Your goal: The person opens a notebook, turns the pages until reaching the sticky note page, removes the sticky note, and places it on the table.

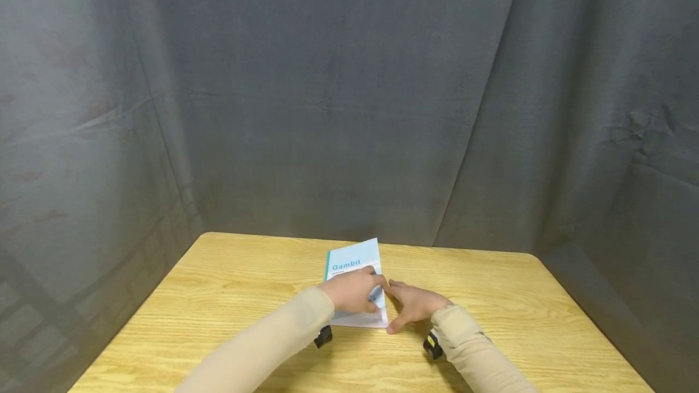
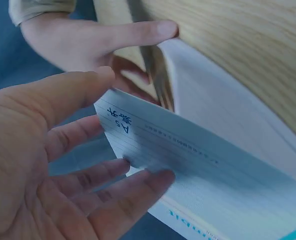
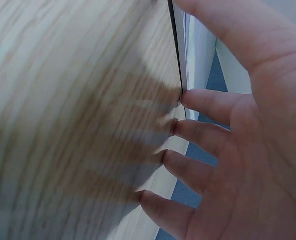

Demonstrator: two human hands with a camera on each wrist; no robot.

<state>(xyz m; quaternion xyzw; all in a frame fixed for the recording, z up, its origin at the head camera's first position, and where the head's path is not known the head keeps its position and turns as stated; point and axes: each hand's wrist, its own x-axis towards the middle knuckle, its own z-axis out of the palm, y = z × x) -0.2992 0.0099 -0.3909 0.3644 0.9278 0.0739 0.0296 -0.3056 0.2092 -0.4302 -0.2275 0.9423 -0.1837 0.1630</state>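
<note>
On the yellow wood-grain desk (image 1: 246, 284), the left hand (image 1: 352, 290) pinches a pale-blue paper notebook (image 1: 355, 255) cover; the right hand (image 1: 417, 303), fingers extended, touches the edge. A slipping pinch could crease it.

A curtained-off booth, set up like a small recording stage
Dark grey, creased fabric sheeting (image 1: 327, 108) hangs behind a pale yellow wood-grain table with rounded far corners (image 1: 218, 284), and matching grey cloth closes in the left side (image 1: 71, 77) and the right side (image 1: 617, 156). Long slanting folds or seams mark where the panels meet. Small black devices strapped at both wrists (image 1: 324, 336) (image 1: 433, 345) also suggest a filming setup; the kind of building around it cannot be told.
</note>
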